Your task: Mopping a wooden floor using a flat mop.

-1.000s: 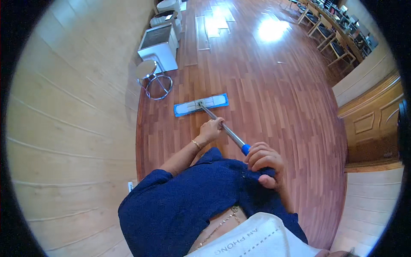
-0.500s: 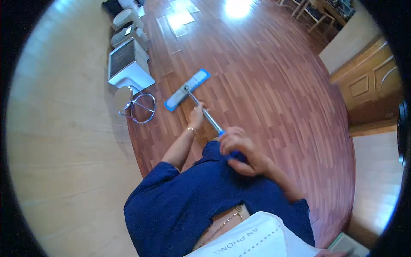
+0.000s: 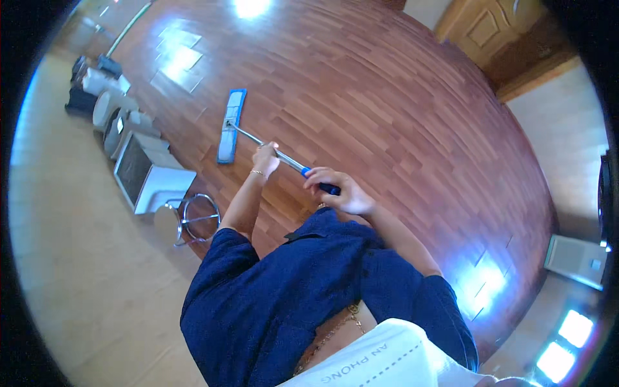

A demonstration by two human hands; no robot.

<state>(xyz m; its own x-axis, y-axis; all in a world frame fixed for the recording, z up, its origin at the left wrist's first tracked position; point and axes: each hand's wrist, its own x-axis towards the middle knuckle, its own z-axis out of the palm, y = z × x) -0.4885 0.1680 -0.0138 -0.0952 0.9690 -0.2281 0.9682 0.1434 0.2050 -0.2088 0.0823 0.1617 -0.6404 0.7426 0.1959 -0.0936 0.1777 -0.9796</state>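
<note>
A flat mop with a blue and white pad [image 3: 229, 126] lies on the reddish wooden floor [image 3: 387, 116]. Its silver pole [image 3: 248, 135] runs back toward me and ends in a blue grip. My left hand [image 3: 265, 158] is closed around the middle of the pole. Nearer my chest, my right hand [image 3: 342, 192] grips the blue end of the handle. Both arms wear dark blue sleeves.
A chrome stool [image 3: 184, 220] stands at the left by the pale wall. Beside it are a white box-shaped appliance [image 3: 149, 177] and several other white and dark items. A wooden door [image 3: 490, 26] is at the top right and a white unit [image 3: 576, 259] at the right.
The view has swung round, so the mop pad now sits further left and points away from me. My right hand has slid out along the blue grip. Both hands still hold the pole.
</note>
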